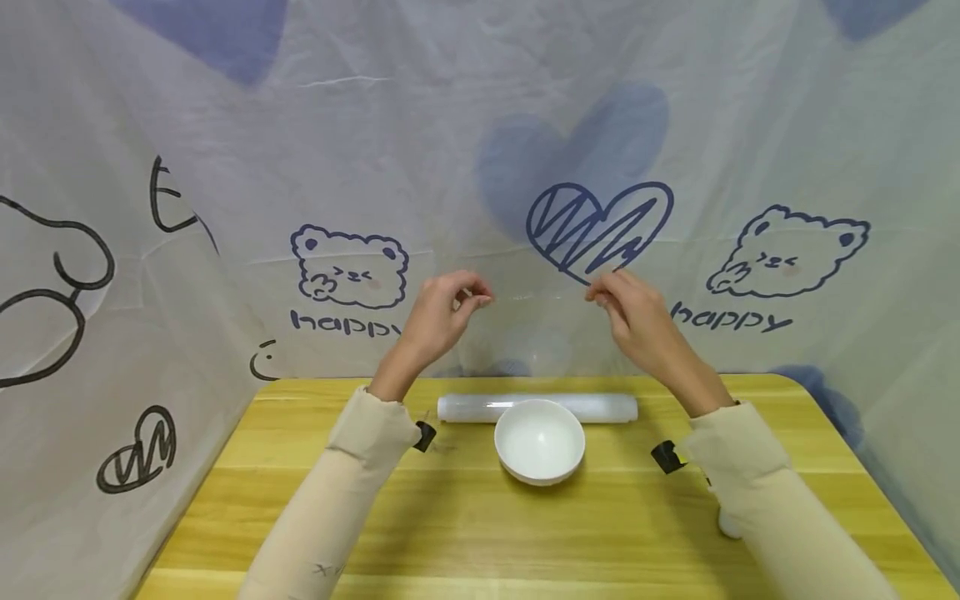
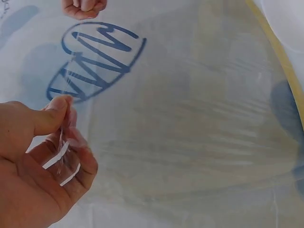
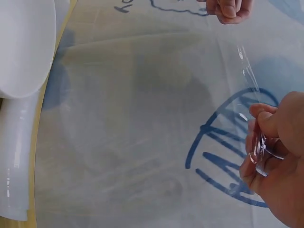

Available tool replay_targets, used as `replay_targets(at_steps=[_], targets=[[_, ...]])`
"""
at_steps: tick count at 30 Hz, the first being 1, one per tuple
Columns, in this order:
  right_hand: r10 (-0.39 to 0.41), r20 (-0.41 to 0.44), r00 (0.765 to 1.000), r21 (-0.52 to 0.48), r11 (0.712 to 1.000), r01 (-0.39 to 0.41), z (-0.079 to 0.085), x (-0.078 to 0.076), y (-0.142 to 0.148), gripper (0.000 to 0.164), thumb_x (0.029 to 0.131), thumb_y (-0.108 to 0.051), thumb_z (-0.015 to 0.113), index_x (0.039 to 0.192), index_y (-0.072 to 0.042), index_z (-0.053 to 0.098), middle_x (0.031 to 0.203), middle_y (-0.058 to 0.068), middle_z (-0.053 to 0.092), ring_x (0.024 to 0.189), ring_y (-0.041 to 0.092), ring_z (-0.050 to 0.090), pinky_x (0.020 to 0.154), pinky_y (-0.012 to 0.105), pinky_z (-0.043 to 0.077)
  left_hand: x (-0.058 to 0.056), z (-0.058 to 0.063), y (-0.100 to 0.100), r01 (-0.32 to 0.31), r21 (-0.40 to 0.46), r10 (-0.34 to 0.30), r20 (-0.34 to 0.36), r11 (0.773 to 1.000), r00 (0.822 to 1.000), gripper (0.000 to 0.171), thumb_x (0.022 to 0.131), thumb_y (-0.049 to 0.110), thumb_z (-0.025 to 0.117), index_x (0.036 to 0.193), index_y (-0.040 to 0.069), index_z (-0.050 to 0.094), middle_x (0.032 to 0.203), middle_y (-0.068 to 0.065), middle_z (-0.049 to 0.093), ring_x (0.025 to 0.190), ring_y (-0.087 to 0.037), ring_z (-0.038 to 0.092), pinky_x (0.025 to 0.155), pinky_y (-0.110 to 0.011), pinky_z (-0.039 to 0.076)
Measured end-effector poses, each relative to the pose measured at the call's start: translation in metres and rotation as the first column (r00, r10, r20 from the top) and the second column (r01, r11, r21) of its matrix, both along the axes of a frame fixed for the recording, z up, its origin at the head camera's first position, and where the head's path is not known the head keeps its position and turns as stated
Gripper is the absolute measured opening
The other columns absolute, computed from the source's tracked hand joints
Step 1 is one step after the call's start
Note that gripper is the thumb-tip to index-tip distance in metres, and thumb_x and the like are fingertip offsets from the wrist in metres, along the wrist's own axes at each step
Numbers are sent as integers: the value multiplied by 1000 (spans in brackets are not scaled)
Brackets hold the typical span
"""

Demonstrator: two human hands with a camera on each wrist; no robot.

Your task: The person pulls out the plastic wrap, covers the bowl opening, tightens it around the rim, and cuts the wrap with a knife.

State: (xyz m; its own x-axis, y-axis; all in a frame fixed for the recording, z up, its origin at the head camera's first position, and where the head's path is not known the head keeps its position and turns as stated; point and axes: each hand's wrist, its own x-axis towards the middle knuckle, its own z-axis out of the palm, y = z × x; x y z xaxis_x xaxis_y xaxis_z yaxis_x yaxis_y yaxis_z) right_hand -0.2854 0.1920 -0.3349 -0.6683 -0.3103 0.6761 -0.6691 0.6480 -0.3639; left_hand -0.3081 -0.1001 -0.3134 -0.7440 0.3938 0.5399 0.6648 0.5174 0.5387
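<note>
Both hands are raised above the far side of the table. A clear sheet of plastic wrap (image 2: 228,142) stretches between them, its upper edge faintly visible in the head view. My left hand (image 1: 441,315) pinches one corner between thumb and fingers, with film bunched against the palm. At the opposite corner, my right hand (image 1: 636,323) pinches the gathered film (image 3: 257,145) likewise. Below the sheet stands a white bowl (image 1: 540,443), upright with its inside showing. A roll of plastic wrap (image 1: 465,408) lies crosswise just behind the bowl. Whether the sheet is joined to the roll, I cannot tell.
The wooden table (image 1: 480,533) ends at a white cloth backdrop (image 1: 420,150) with blue hearts and bear drawings. A small white object (image 1: 729,523) is partly hidden by the right sleeve. A dark wrist-mounted piece (image 1: 666,457) hangs beneath each cuff.
</note>
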Motion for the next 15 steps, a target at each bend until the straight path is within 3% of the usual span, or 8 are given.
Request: replay_targets(at_steps=[6, 11, 15], targets=[[9, -15, 1000, 30, 999, -9, -1, 31, 3, 16, 100, 9, 56, 103, -1, 69, 100, 9, 64, 87, 21, 57, 73, 36, 50, 26, -1, -5, 56, -33, -57, -21, 998, 998, 8, 99, 4, 67, 100, 2, 75, 97, -7, 73, 83, -19, 66, 72, -30, 57], [38, -47, 998, 51, 998, -35, -13, 58, 3, 17, 97, 10, 61, 102, -3, 70, 98, 7, 64, 79, 14, 54, 65, 26, 46, 51, -12, -13, 89, -26, -90, -38, 996, 995, 7, 97, 4, 69, 98, 5, 76, 95, -4, 73, 76, -16, 64, 64, -27, 56], [59, -56, 997, 50, 997, -56, -21, 77, 4, 21, 95, 11, 63, 104, -6, 71, 100, 5, 65, 82, 12, 56, 67, 20, 46, 68, -23, -16, 100, -20, -101, -55, 995, 993, 7, 96, 5, 70, 97, 8, 76, 94, 0, 72, 74, -10, 62, 61, -26, 55]])
